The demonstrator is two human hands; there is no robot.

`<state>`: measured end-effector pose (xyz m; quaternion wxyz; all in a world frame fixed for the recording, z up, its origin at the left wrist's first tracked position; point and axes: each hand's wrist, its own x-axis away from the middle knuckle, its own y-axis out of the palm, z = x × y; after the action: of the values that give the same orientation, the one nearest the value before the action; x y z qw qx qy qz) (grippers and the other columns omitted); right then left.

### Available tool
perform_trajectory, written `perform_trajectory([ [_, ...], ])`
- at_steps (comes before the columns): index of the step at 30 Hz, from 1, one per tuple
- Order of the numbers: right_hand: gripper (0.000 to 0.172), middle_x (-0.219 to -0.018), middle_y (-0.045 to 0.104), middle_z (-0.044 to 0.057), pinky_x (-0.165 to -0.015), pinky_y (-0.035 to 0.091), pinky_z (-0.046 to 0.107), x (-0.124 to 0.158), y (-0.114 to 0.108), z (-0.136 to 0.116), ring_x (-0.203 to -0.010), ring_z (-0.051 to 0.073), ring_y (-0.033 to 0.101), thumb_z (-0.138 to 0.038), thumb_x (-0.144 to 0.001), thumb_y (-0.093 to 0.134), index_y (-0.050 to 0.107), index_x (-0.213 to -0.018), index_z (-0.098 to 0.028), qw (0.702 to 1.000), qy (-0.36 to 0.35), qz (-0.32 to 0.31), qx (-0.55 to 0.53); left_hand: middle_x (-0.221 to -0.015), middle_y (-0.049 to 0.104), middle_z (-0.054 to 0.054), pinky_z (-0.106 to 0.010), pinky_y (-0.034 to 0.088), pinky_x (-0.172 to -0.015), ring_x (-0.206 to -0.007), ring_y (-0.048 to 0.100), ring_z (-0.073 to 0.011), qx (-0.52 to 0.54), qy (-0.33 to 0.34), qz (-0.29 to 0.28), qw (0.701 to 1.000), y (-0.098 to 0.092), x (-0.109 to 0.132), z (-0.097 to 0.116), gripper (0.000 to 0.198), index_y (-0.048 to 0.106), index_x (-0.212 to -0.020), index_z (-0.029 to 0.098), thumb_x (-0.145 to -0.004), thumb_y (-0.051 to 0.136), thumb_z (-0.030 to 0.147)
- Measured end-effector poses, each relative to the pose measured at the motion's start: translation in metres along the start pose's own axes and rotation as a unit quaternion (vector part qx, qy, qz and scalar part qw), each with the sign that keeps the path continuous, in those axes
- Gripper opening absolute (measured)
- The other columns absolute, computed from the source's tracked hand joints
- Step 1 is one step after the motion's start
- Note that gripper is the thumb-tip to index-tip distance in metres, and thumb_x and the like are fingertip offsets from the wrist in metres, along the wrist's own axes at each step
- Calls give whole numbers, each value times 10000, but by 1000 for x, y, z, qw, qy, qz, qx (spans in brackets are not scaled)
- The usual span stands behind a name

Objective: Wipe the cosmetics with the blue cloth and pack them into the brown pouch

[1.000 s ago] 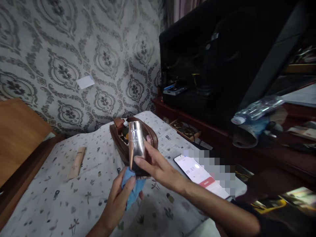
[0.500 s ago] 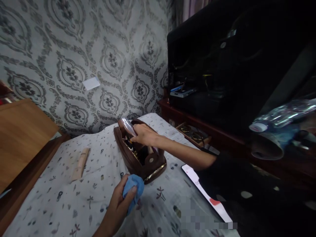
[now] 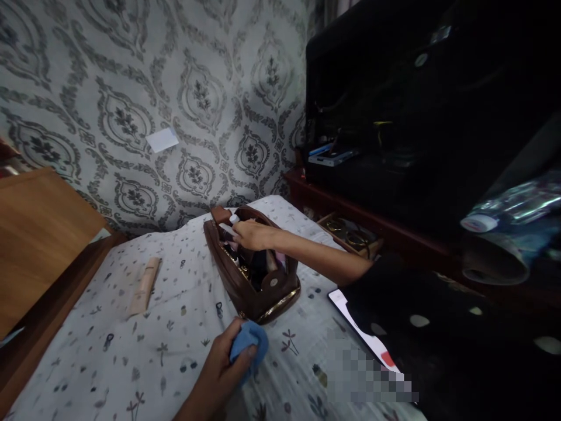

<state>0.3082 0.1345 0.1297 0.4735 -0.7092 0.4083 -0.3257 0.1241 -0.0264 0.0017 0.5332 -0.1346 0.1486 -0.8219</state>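
Observation:
My left hand [image 3: 228, 362] is closed around a crumpled blue cloth [image 3: 250, 345], just in front of an open brown bag [image 3: 258, 304] with a gold zip. Inside the bag's opening is my right hand [image 3: 255, 235], reaching in from the right. Its fingers are curled beside a white cap [image 3: 234, 219] and a pale item [image 3: 227, 230]; what they grip is partly hidden. Several other small things lie in the bag, too dark to name. A beige tube [image 3: 145, 286] lies on the patterned sheet to the left.
The bag rests on a white patterned sheet [image 3: 170, 345]. A phone [image 3: 363, 327] lies at right, partly under my dark sleeve. Beyond it are an open drawer [image 3: 350, 234], a large black screen [image 3: 416, 117] and a plastic bottle [image 3: 517, 204]. A wooden board [image 3: 44, 234] borders the left.
The shiny clear cylinder that stuck up from my right hand no longer shows above the bag. That hand has lowered slightly into the bag; my left hand still holds the blue cloth.

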Motion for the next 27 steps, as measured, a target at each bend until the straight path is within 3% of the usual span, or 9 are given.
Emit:
perform_trajectory([
  [6,316,-1223,700,187,-838,515,292,1,0,0,-1129,301,677,-287,-914,596,664,-1173,-119,1000,0,11,-2,-790,517,1,-233,391,-693,-733,459,-151,-34,22,-41,998,5,-1,-2,420,623,-1036,177,-924,520,569],
  [11,370,-1256,679,193,-844,512,307,6,-2,2,-1139,303,669,-302,-891,623,643,-1215,-125,1000,2,18,-6,-824,536,-4,-228,389,-712,-768,474,-155,-26,13,-50,998,5,-1,-2,394,610,-1018,175,-919,546,551],
  [15,303,-1273,670,185,-806,493,288,10,-3,4,-1141,297,660,-247,-888,601,675,-1160,-136,1000,3,14,19,-884,564,-23,-232,405,-745,-819,494,-168,-24,12,-59,998,4,-1,-5,417,612,-1039,169,-919,541,561],
  [18,263,-1170,718,152,-733,466,244,8,-4,8,-1033,249,693,-205,-889,572,688,-1116,-137,1000,-12,17,15,-946,588,-42,-252,419,-795,-875,507,-187,-31,12,-46,998,4,-1,-12,454,620,-1133,171,-910,558,562],
  [22,230,-964,751,110,-644,429,231,4,-5,15,-805,194,698,-172,-885,542,692,-1051,-119,999,-34,2,-7,-873,569,-30,-249,422,-759,-817,491,-172,-29,13,-51,998,6,-1,-16,479,635,-1145,164,-904,562,571],
  [27,220,-993,742,115,-648,410,230,7,-6,16,-873,204,683,-190,-899,539,693,-1044,-127,999,-45,8,19,-894,600,-37,-246,435,-761,-844,517,-182,-28,4,-40,999,6,1,-19,473,648,-1143,183,-906,554,581],
])
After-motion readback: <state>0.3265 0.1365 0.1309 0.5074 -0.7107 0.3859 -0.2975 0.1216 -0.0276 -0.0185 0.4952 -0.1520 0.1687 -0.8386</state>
